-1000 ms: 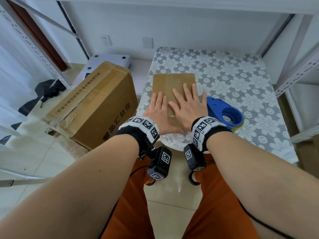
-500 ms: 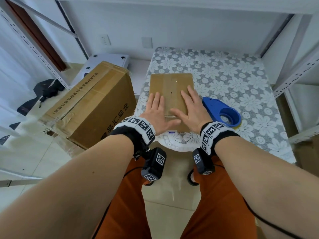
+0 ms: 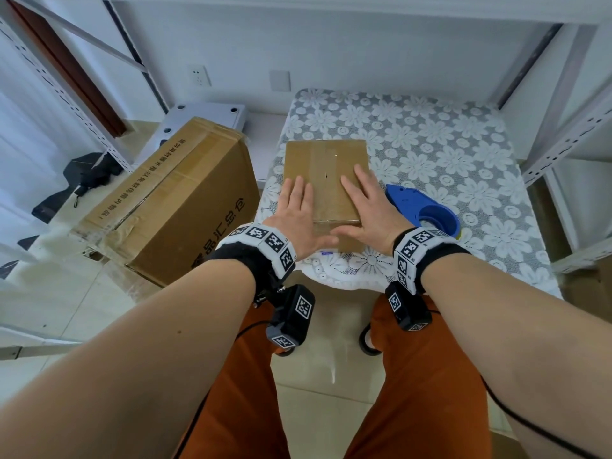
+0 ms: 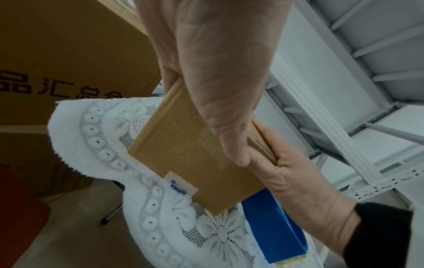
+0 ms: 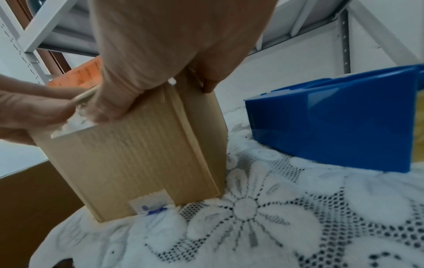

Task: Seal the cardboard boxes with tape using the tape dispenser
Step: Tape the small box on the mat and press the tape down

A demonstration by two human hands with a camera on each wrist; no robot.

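Observation:
A small brown cardboard box (image 3: 326, 173) lies on the lace-covered table (image 3: 430, 144), with clear tape along its top seam. My left hand (image 3: 298, 217) lies flat on the box's near left corner, and my right hand (image 3: 367, 207) lies flat on its near right corner. Both thumbs press the near face, as the left wrist view shows for the left hand (image 4: 218, 72) and the right hand (image 4: 293, 177). The tape's end (image 5: 151, 203) sticks low on that face. The blue tape dispenser (image 3: 427, 210) rests just right of the box, untouched.
A large brown carton (image 3: 172, 200) stands on the floor left of the table, close to its edge. Grey metal shelf posts (image 3: 563, 127) rise to the right, and others stand at the far left. The far half of the table is bare cloth.
Both hands slid back along the box top toward me and spread apart to the near corners. The thumbs now press the near face. The dispenser has not moved.

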